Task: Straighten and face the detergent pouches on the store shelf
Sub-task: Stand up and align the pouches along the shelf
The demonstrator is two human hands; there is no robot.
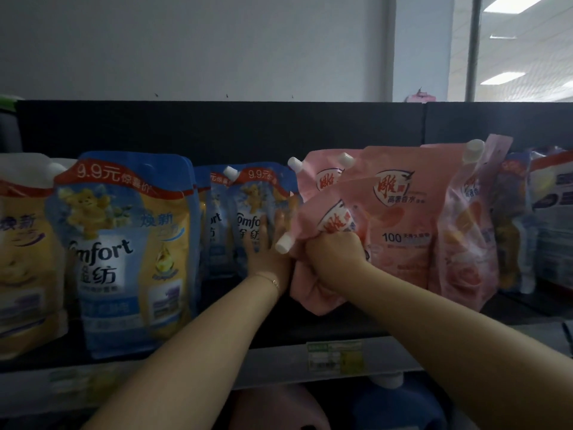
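Note:
My right hand [333, 254] grips a pink detergent pouch [322, 212] near its top; the pouch is tilted left, white spout pointing down-left. Beside it, my left hand [268, 246] presses flat, fingers straight, against a small blue Comfort pouch [257, 200] standing further back. A larger blue and yellow Comfort pouch [130, 252] stands at the shelf front on the left. More pink pouches [403, 212] stand upright behind and right of the held one, one clear pink pouch [465, 231] leaning at their right.
The dark shelf [341, 330] has a front rail with a price label [335, 356]. A yellow pouch [24, 252] stands at far left, blue and white packs [552, 218] at far right. Large jugs [400, 408] sit on the shelf below.

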